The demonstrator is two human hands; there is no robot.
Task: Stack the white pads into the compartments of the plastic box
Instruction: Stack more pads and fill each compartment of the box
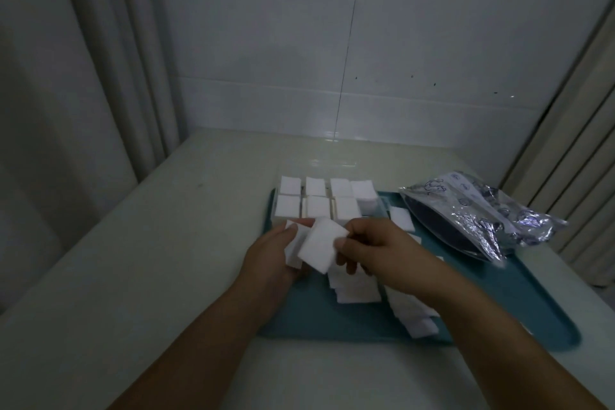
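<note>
L hand [271, 251] grips pad stack [294, 250] | R hand [376, 251] pinches tilted pad [321, 245], corner twd box [319, 201]

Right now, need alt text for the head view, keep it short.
Two bare hands hold white pads above a teal tray: the right hand pinches one pad, the left hand holds another. Behind them a plastic box has pads stacked in its compartments; loose pads lie on the tray, a crinkled plastic bag at right.

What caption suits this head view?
Both hands hold white pads above a teal tray, filled box behind.
</note>
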